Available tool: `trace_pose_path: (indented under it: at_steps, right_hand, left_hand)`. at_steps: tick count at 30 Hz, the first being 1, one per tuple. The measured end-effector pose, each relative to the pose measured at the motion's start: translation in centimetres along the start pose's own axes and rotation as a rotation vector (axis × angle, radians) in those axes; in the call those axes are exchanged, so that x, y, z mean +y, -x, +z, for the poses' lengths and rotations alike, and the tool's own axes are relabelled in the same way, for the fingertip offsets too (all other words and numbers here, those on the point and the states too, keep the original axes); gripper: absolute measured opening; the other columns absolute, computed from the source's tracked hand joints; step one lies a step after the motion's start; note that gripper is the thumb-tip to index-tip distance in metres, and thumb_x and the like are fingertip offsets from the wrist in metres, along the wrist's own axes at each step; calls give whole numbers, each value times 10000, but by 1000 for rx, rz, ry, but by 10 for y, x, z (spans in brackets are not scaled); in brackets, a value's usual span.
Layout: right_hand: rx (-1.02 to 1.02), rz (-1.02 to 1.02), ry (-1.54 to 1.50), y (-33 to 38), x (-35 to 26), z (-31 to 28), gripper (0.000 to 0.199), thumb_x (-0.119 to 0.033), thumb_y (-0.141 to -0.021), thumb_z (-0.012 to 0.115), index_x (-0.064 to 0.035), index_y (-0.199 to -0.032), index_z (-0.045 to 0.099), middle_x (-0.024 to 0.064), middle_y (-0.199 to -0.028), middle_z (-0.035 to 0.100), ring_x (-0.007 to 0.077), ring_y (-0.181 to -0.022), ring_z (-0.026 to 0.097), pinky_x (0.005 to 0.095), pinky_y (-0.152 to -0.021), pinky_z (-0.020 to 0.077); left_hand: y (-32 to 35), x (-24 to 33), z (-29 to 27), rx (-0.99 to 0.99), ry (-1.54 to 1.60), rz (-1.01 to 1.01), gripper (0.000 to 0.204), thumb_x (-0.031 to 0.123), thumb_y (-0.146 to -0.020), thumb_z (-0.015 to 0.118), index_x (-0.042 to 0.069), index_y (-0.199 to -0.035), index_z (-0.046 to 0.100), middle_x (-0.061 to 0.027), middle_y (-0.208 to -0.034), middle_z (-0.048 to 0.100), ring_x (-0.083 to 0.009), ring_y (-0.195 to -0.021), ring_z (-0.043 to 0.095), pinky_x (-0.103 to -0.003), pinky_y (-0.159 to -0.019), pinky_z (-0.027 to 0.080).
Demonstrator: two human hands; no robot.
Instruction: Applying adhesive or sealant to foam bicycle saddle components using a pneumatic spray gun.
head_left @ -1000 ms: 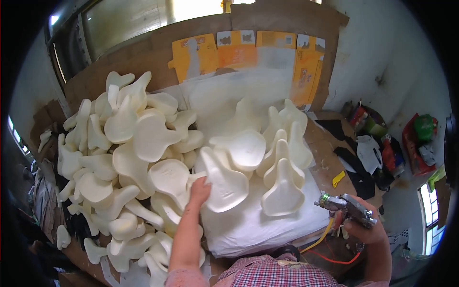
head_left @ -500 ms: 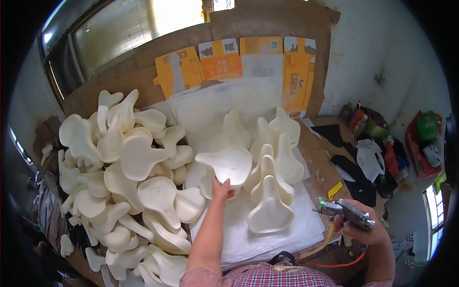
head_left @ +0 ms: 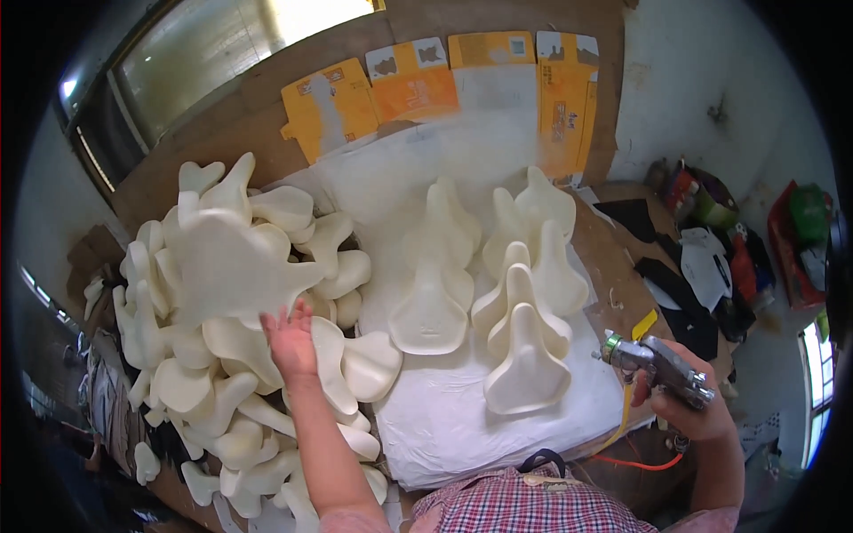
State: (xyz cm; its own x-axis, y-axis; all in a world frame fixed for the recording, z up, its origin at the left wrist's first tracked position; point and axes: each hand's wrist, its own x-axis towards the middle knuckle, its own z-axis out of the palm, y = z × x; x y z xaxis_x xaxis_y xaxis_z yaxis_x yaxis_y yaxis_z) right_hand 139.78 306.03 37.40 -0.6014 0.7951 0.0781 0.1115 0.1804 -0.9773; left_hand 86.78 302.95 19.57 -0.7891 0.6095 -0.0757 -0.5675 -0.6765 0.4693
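From the head view: my left hand (head_left: 289,338) has its fingers spread on a cream foam saddle pad (head_left: 233,266) topping the pile on the left. My right hand (head_left: 689,409), near right, is wrapped around a metal spray gun (head_left: 653,362). I'd lift flat and set it beside the pads on the white sheet (head_left: 444,417).

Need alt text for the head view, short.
A person's left hand lifts a cream foam saddle pad from a heaped pile, while the right hand grips a metal spray gun. More pads lie in rows on a white-covered bench.
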Motion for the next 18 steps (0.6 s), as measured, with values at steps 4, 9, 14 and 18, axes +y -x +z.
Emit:
trace_pose_path:
  at_steps: [4,9,14,18]
  right_hand:
    - [137,83,-14,-2,-7,35,586,-108,-771,704,17,-1278,437,80,-910,607,137,-803,593,275,-735,483]
    - [-94,318,204,6,-25,74,484,-100,-756,743,-11,-1185,535,56,-919,632,116,-821,583,257,-756,463]
    - [158,163,51,8,-32,94,552,-156,-776,726,12,-1239,478,59,-937,613,127,-820,579,273,-749,473]
    - [302,91,57,-11,-35,98,552,-133,-792,690,31,-1261,450,73,-1015,589,127,-822,561,276,-759,471]
  left_hand:
    - [-60,-39,-50,-184,-750,3,629,163,-848,607,108,-1404,317,-81,-1271,467,-226,-1102,500,-357,-899,425]
    - [-71,-146,-93,-322,-1558,-231,622,113,-731,645,78,-1320,449,-134,-1217,534,-256,-1097,529,-341,-890,434]
    - [-67,-167,-87,-477,-1997,-121,595,156,-682,669,59,-1250,521,-174,-1106,600,-306,-1005,586,-350,-878,457]
    - [-97,-88,-35,-320,-1498,64,386,151,-765,641,59,-1137,591,-79,-874,639,-202,-751,606,-334,-702,491]
